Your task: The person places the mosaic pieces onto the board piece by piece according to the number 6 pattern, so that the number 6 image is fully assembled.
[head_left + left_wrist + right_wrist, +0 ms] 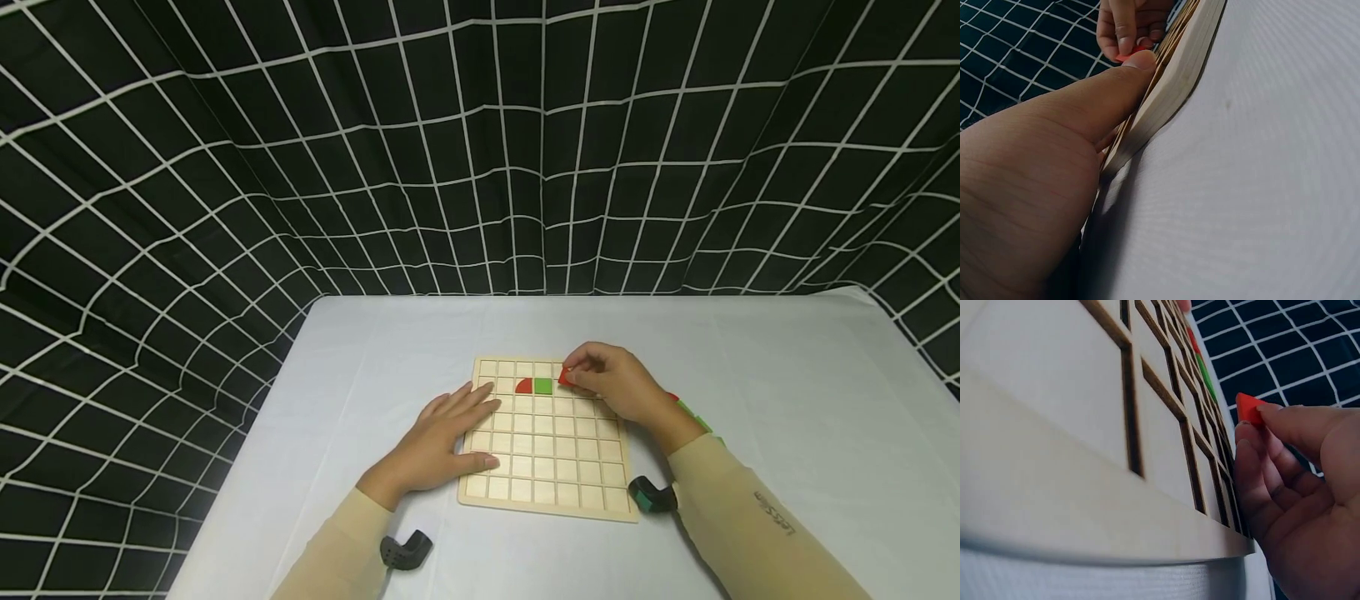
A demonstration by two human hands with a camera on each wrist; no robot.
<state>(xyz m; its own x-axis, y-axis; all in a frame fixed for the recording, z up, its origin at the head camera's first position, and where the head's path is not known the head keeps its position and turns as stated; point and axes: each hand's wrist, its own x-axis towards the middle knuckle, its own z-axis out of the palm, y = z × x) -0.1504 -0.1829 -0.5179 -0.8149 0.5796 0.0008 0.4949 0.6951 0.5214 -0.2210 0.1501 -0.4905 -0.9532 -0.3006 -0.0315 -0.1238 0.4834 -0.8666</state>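
My right hand [619, 383] pinches red piece [1249, 409] over board [544, 467], one o'clock; left hand [441, 439], fingers spread, rests at nine.

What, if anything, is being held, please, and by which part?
The right hand pinches a red piece by its end nearer the hand, one corner sticking out. The left hand holds nothing, spread on the wooden board.

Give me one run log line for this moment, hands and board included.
left hand: rests on grid board | right hand: pinches red piece | in grid: red rounded piece, green square, side by side
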